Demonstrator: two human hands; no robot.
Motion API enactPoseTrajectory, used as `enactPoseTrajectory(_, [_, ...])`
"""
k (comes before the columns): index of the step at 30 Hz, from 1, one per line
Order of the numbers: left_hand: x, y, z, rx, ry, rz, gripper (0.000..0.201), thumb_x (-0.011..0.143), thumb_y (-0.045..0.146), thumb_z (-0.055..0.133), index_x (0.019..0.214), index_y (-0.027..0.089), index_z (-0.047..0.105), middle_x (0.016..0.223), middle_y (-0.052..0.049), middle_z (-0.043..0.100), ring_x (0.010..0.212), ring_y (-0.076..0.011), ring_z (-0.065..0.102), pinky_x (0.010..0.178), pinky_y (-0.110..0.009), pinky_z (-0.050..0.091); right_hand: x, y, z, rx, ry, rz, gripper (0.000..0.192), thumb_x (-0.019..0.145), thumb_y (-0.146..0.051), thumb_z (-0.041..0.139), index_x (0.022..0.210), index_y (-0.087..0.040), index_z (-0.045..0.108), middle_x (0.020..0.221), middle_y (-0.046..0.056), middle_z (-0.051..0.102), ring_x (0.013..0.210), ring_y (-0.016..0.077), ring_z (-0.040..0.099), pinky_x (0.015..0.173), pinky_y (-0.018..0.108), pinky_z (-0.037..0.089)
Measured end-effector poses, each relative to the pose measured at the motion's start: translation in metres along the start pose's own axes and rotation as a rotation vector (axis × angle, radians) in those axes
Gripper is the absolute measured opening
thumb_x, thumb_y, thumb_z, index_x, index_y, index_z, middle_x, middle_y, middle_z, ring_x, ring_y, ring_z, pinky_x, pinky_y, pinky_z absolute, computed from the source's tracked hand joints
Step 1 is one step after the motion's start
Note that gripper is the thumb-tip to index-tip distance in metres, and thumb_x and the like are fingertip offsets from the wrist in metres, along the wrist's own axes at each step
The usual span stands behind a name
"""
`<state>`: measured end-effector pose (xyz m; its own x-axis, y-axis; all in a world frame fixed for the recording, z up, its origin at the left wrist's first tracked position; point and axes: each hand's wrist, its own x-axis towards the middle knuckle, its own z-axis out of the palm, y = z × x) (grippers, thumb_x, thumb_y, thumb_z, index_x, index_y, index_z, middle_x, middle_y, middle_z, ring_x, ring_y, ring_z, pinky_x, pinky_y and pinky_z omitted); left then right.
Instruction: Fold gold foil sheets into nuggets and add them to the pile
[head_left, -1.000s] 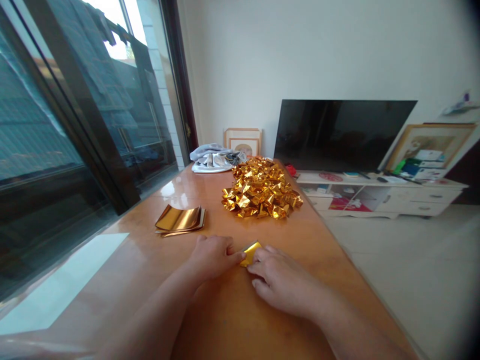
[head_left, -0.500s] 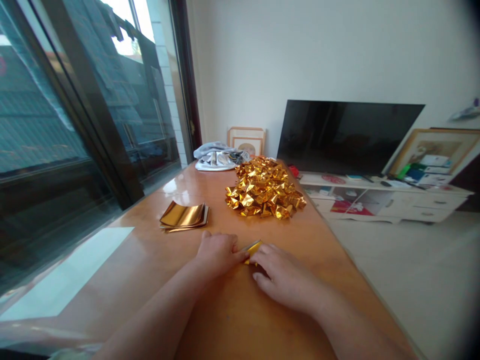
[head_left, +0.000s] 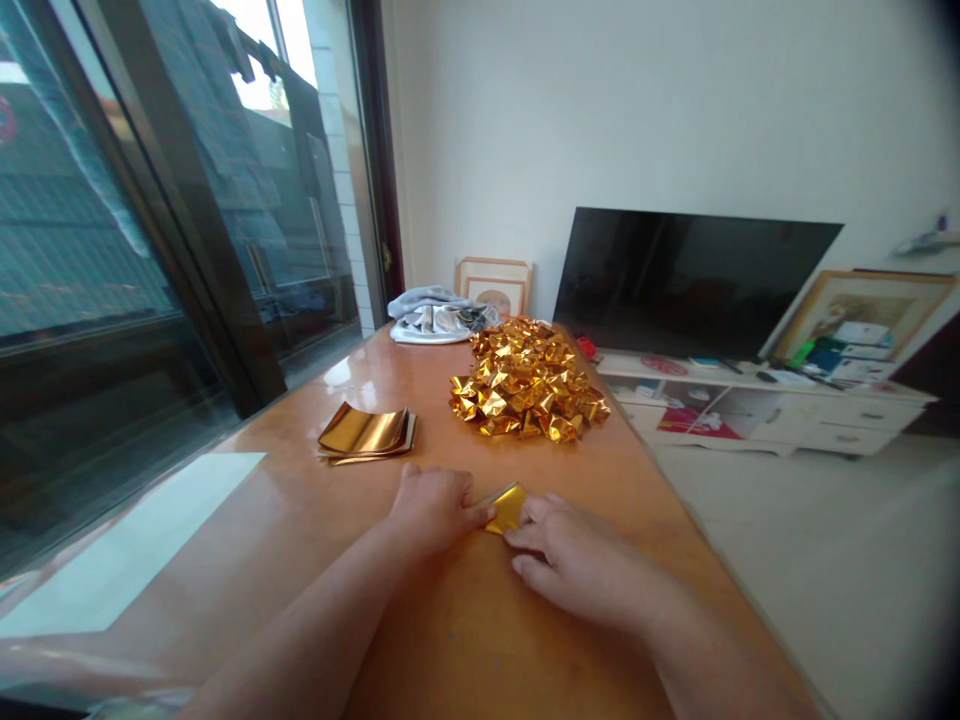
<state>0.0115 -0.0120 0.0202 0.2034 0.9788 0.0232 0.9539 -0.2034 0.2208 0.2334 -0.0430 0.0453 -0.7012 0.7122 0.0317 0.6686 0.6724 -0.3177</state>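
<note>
A small folded piece of gold foil paper [head_left: 508, 508] lies on the table between my hands. My left hand [head_left: 437, 508] is closed, its thumb pressing on the paper's left edge. My right hand [head_left: 562, 545] has curled fingers at the paper's right edge, with the thumb a little apart below. Beyond my left hand sits a stack of flat gold foil sheets [head_left: 367, 432], curling up at its edges. Farther off, ahead of my right hand, is a large heap of folded gold foil pieces [head_left: 529, 385].
The wooden table [head_left: 442, 640] has a pale sheet [head_left: 142, 540] at its left. Folded cloth [head_left: 435, 315] rests at the far end. A television [head_left: 697, 285] stands on a white cabinet [head_left: 810, 410] beyond the table's right edge. Glass doors [head_left: 225, 200] line the left.
My right fingers have shifted slightly right and down, so more of the gold face of the foil paper shows. My left hand stays nearly still on it.
</note>
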Motion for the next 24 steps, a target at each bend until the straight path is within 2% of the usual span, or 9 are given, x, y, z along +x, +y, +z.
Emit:
enactPoseTrajectory(2, [0.0,-0.001,0.002,0.007,0.016,0.019,0.045,0.081,0.066,0.055,0.075,0.022,0.062,0.077,-0.005,0.069,0.075,-0.0232,0.06,0.075,-0.036,0.031,0.004,0.008,0.001,0.033,0.02,0.02,0.024,0.091,-0.028,0.053,0.074,-0.02,0.069,0.086,0.004,0.064,0.083,0.0167,0.056,0.073,0.026,0.039])
enactPoseTrajectory(5, [0.001,-0.003,0.005,0.0,0.05,0.032,0.042,0.08,0.064,0.059,0.074,0.022,0.062,0.075,-0.004,0.068,0.075,-0.0231,0.059,0.073,-0.035,0.028,0.013,0.027,0.005,0.089,0.141,0.146,0.025,0.091,-0.026,0.052,0.073,-0.019,0.067,0.075,0.002,0.063,0.071,0.0146,0.055,0.065,0.026,0.036])
enactPoseTrajectory(8, [0.002,-0.003,0.008,-0.058,0.061,0.034,0.036,0.08,0.058,0.062,0.075,0.023,0.062,0.077,-0.002,0.069,0.077,-0.0223,0.059,0.07,-0.033,0.026,0.024,0.046,0.012,0.18,0.292,0.233,0.023,0.092,-0.025,0.05,0.077,-0.019,0.066,0.077,0.002,0.065,0.072,0.015,0.056,0.065,0.025,0.036])
enactPoseTrajectory(12, [0.004,-0.002,0.01,-0.133,0.03,0.028,0.027,0.081,0.05,0.064,0.076,0.023,0.062,0.079,0.0,0.069,0.079,-0.0215,0.059,0.067,-0.031,0.025,0.036,0.058,0.026,0.244,0.405,0.245,0.015,0.089,-0.023,0.054,0.089,-0.02,0.069,0.087,0.004,0.067,0.082,0.0171,0.059,0.07,0.025,0.04])
enactPoseTrajectory(17, [0.006,-0.002,0.009,-0.182,-0.007,0.038,0.022,0.083,0.043,0.062,0.077,0.022,0.062,0.081,0.001,0.069,0.08,-0.02,0.059,0.066,-0.029,0.025,0.044,0.056,0.037,0.239,0.405,0.194,0.027,0.084,-0.017,0.058,0.108,-0.02,0.07,0.099,0.006,0.068,0.092,0.019,0.059,0.08,0.027,0.043])
enactPoseTrajectory(24, [0.004,-0.001,-0.003,-0.167,0.004,0.164,0.02,0.086,0.039,0.059,0.078,0.021,0.061,0.081,0.001,0.067,0.081,-0.0189,0.057,0.07,-0.029,0.028,0.044,0.056,0.034,0.324,0.397,0.151,0.038,0.078,-0.012,0.059,0.114,-0.019,0.07,0.105,0.006,0.068,0.094,0.0181,0.061,0.082,0.026,0.045])
